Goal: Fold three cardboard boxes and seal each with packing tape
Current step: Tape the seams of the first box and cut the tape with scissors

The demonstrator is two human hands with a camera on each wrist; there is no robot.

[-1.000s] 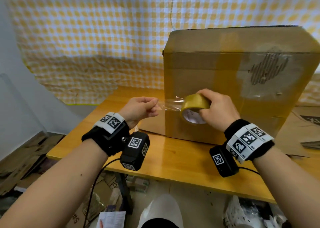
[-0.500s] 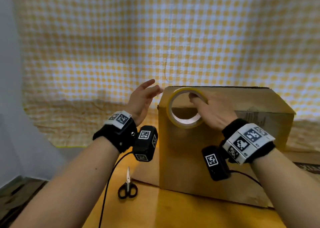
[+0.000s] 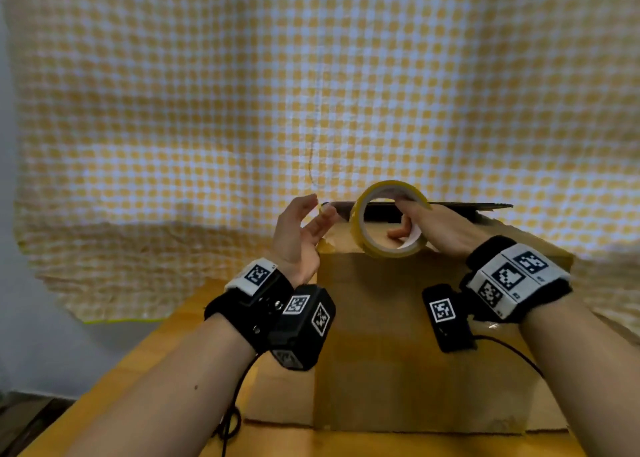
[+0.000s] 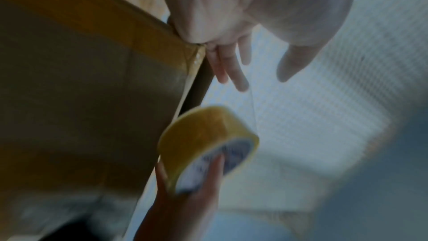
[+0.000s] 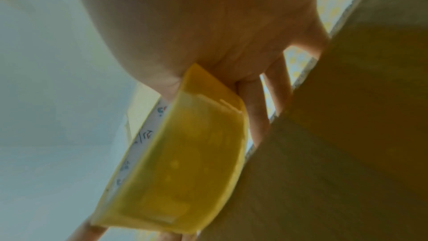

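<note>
A tall brown cardboard box (image 3: 415, 335) is seen standing upright on the orange wooden table (image 3: 156, 370). Above its top edge, a yellow roll of packing tape (image 3: 388, 228) is gripped by the right hand (image 3: 446, 229), fingers hooked through the core. The left hand (image 3: 298, 238) is held with fingers spread at the box's upper left corner. A yellow-and-white checked cloth (image 3: 311, 92) is hung behind.

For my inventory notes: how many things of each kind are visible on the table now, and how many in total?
Cardboard box: 1
Roll of packing tape, held in the right hand: 1
Total: 2
</note>
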